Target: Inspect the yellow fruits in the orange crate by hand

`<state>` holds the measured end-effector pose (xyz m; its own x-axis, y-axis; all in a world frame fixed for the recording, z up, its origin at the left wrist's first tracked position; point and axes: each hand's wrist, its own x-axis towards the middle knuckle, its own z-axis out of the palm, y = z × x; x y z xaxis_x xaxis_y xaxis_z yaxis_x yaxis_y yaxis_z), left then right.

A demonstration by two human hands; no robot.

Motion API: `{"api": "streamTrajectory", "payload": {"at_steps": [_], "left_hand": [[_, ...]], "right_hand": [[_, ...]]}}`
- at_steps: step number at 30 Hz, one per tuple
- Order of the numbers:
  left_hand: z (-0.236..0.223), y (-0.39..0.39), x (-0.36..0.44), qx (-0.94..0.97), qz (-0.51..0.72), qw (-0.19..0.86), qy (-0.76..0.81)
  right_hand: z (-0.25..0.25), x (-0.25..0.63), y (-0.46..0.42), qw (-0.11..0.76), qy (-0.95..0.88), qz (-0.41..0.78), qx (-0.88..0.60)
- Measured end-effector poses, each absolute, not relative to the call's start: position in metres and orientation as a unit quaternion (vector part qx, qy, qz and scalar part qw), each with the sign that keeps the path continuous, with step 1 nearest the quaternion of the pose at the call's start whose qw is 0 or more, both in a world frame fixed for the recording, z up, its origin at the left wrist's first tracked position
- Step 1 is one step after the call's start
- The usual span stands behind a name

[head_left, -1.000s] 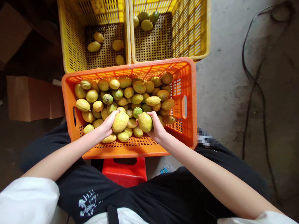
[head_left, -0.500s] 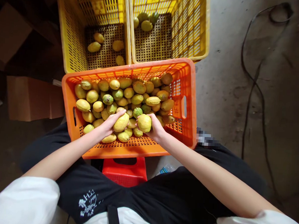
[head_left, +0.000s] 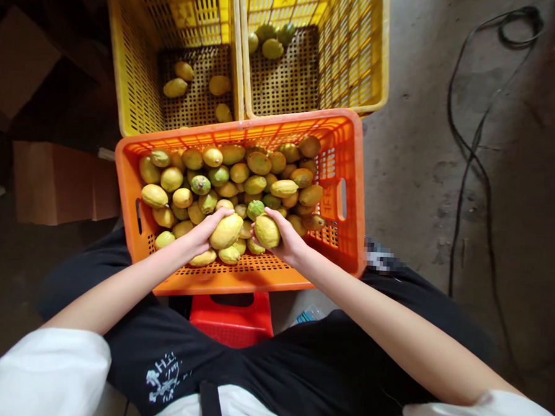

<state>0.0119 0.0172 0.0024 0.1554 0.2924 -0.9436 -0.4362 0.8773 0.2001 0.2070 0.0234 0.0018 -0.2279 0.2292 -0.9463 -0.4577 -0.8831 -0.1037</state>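
Rotated slightly since prev. frame: L. lemon (head_left: 226,231) and R. lemon (head_left: 267,232), gripped resp. by L. hand (head_left: 207,231) and R. hand (head_left: 289,238), fingers curled approx. fruit-wide. Both are held just below frame ctr., over loose lemons (head_left: 283,188) in orange crate (head_left: 236,285); yellow crates (head_left: 385,64) seen upper ctr.

Head camera looks down into the orange crate (head_left: 236,281).
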Motion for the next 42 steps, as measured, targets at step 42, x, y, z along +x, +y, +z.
{"api": "streamTrajectory", "payload": {"at_steps": [42], "left_hand": [[-0.001,0.015,0.009,0.050,0.263,0.766,0.585]], "right_hand": [[-0.010,0.206,0.017,0.265,0.041,0.791,-0.550]]}}
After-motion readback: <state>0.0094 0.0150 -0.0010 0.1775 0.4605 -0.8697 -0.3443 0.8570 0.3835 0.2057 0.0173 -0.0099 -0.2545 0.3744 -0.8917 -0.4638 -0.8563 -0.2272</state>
